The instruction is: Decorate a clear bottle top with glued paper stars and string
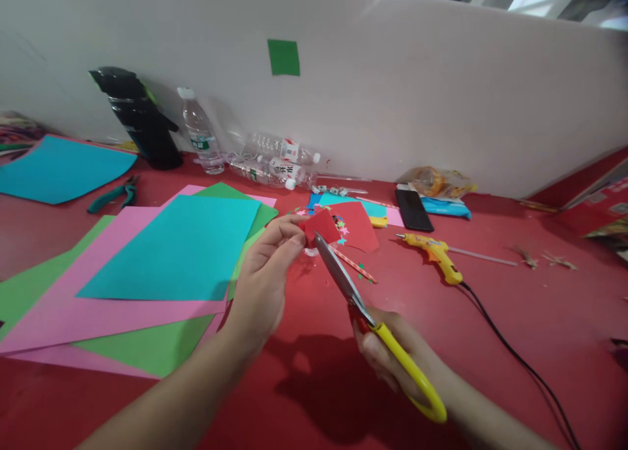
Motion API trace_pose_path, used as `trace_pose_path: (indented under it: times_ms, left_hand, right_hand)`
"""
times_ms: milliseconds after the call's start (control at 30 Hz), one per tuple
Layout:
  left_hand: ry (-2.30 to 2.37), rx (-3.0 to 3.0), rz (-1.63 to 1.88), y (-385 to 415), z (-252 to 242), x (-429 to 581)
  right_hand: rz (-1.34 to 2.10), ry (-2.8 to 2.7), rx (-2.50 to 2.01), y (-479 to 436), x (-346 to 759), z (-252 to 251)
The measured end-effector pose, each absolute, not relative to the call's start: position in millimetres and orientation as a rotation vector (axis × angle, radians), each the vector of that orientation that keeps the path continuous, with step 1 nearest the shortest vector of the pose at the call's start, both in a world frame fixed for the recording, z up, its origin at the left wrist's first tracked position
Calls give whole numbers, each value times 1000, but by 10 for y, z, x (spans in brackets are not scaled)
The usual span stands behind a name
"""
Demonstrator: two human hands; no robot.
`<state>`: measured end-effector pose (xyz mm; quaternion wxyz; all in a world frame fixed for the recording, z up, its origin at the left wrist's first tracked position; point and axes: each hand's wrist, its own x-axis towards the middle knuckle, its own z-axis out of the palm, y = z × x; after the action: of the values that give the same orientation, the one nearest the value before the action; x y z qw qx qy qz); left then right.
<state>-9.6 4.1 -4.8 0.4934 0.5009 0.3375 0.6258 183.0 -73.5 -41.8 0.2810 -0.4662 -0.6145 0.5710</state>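
Between the thumb and fingers of my left hand (267,267) is a small piece of red paper (321,229), held up above the table. My right hand (392,348) grips a pair of scissors (343,280) with yellow handles. The blades point up and to the left, their tips at the lower edge of the paper; whether they touch it I cannot tell. Behind the held piece lies a larger sheet of red paper (358,226). Small coloured stars (342,230) and a striped paper straw (356,265) lie close by.
Stacked coloured sheets (171,254) cover the left side, with pliers (115,195) behind. A black flask (140,123), an upright bottle (201,136) and lying plastic bottles (275,162) line the wall. Rightward are a phone (415,209) and a yellow glue gun (434,252) with its cord.
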Motion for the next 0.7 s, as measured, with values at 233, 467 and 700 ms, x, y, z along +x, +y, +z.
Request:
trace_pose_path:
  times_ms: [233,467,700]
  left_hand:
    - [969,1672,1464,96,10,-207]
    - [985,1758,1423,121,46,-260]
    - [950,1645,1398,104,0,-235]
  right_hand:
    - [1552,-1678,-1299,-741,1880,-334]
    - [1521,-1682,-1302,-740,1896,-304]
    - [1525,-1668,-1247,-762,1869,-362]
